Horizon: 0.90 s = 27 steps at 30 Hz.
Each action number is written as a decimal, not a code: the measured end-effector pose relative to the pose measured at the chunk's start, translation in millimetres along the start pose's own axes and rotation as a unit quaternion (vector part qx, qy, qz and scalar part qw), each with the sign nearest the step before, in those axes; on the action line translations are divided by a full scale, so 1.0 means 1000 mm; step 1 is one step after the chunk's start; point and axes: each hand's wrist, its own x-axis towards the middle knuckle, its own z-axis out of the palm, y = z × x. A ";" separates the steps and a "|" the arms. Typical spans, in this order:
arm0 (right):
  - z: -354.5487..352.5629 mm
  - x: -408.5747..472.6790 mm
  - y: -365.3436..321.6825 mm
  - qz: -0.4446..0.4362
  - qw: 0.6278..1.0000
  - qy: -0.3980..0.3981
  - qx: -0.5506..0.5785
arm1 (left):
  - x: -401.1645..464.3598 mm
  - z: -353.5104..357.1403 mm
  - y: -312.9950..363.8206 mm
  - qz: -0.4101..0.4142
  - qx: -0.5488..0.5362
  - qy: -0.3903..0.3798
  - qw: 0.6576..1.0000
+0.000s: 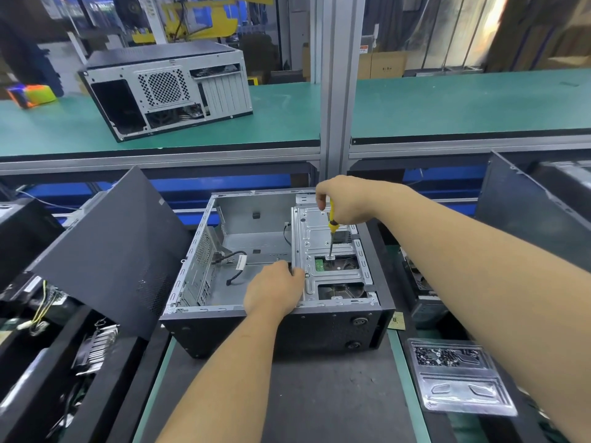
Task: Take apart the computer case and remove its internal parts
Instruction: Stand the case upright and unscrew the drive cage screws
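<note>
An open computer case [224,327] lies on its side on the dark mat in front of me, its main bay mostly bare with a loose black cable [235,266]. A silver drive cage [319,241] fills its right half, with a drive showing through the cut-outs. My right hand [343,199] grips a yellow-handled screwdriver [332,231] held upright, its tip on a screw in the cage. My left hand [275,289] grips the cage's left edge, fingers curled over it.
A removed black side panel [112,251] leans at the left over bins of pulled parts [89,350]. A clear plastic tray [457,375] with several screws sits at the right. A small circuit piece [396,321] lies by the case. Another case [166,87] stands on the far green bench.
</note>
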 end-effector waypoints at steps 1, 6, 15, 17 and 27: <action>0.001 0.000 0.002 0.002 1.000 0.002 0.002 | -0.001 0.000 0.001 0.000 0.000 0.003 1.000; 0.008 0.005 0.004 0.058 0.994 0.055 -0.073 | -0.004 0.000 0.005 0.023 -0.001 0.045 0.999; 0.026 0.005 0.009 -0.014 0.980 0.152 0.128 | 0.007 -0.002 0.037 0.150 -0.005 0.000 0.989; 0.038 0.004 0.011 0.000 0.969 0.184 0.165 | 0.009 -0.001 0.044 0.142 -0.022 -0.012 0.990; 0.049 -0.003 0.017 0.034 0.931 0.271 0.242 | 0.017 0.006 0.053 0.109 -0.051 -0.010 0.993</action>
